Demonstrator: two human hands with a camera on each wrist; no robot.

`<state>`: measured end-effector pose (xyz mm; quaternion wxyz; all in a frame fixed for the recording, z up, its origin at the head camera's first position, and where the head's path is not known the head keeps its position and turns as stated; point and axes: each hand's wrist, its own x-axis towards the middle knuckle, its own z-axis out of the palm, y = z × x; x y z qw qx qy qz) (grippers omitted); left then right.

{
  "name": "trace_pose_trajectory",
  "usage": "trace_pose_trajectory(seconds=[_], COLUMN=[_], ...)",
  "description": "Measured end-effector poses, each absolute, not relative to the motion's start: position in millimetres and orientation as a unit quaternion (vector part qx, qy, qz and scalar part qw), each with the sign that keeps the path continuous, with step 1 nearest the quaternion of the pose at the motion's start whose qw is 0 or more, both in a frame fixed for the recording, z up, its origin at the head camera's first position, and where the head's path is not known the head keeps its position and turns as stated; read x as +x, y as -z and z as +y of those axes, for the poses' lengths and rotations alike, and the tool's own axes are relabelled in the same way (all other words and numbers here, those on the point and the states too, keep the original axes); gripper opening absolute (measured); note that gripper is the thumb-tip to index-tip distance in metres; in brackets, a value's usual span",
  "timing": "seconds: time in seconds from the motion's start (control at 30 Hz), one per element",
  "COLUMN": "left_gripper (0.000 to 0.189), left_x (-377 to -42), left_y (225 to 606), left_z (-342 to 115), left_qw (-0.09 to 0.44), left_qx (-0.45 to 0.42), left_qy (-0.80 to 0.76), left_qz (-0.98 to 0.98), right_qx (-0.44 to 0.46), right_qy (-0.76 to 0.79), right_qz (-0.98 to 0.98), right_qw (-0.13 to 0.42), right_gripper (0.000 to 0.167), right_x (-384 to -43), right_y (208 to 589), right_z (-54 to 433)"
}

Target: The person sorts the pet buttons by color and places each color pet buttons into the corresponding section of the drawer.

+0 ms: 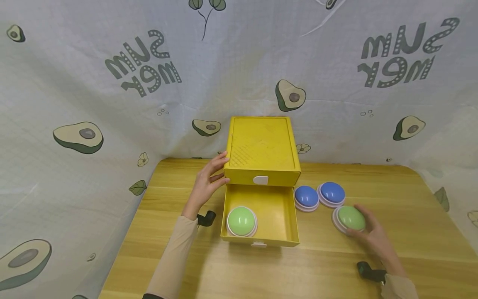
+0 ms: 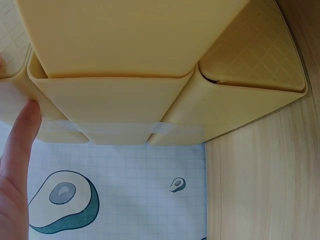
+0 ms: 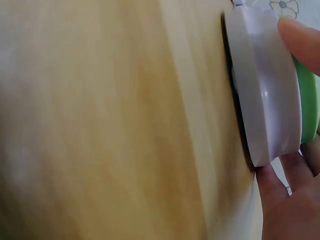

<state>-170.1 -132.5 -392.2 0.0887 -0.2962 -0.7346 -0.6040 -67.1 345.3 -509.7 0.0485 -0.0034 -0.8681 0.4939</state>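
Observation:
A yellow two-drawer box stands on the table, its upper drawer closed and its lower drawer pulled out. Inside the lower drawer, at the front left, sits a green dome-topped buzzer button with a white base. My left hand rests against the box's left side, thumb near the front edge; in the left wrist view one straight finger touches the yellow side. To the right of the box, my right hand grips another green buzzer button by its white rim. Whether its base touches the table is hard to tell.
Two blue buzzer buttons sit side by side just right of the open drawer, close to the gripped green one. Behind the wooden table hangs a pale avocado-print cloth. A black camera mount is on each wrist.

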Motion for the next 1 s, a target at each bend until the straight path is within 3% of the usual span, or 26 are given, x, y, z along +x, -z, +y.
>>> trace_pose_trajectory(seconds=[0.5, 1.0], left_gripper=[0.051, 0.051], left_x=[-170, -170], left_y=[392, 393], left_z=[-132, -132], left_qw=[0.087, 0.089], left_qx=[-0.294, -0.296], left_qy=[0.605, 0.604], left_qz=[-0.735, -0.734], right_qx=[-0.038, 0.007], right_qy=[-0.494, -0.551], right_qz=[-0.868, -0.832], right_qw=[0.03, 0.064], right_gripper=[0.083, 0.079], right_x=[-66, -60], right_y=[509, 480], right_z=[345, 334])
